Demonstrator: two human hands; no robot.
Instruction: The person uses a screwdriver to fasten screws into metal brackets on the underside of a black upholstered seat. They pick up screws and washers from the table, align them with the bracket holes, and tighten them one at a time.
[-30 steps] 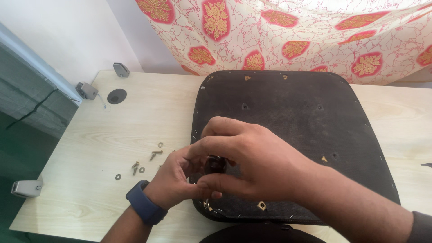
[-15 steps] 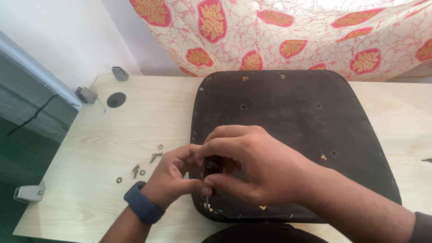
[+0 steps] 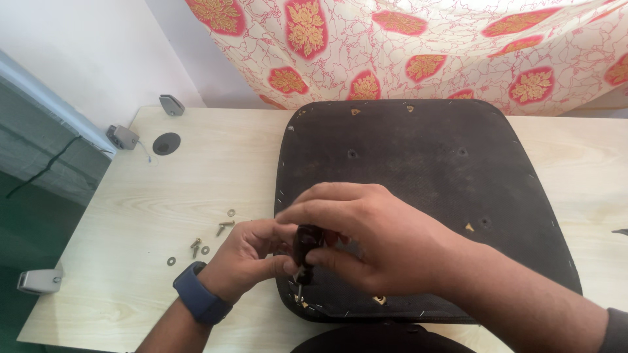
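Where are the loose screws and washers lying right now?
In the head view, the small metal screws and washers lie scattered on the pale wooden table, just left of the left hand and the black seat pad.

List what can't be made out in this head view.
- Tool tip: the dark handle ends behind the left hand.
- Seat panel near edge: covered by the right hand.
- Screws and washers: too small to type.
- Dark object: cut by right edge.
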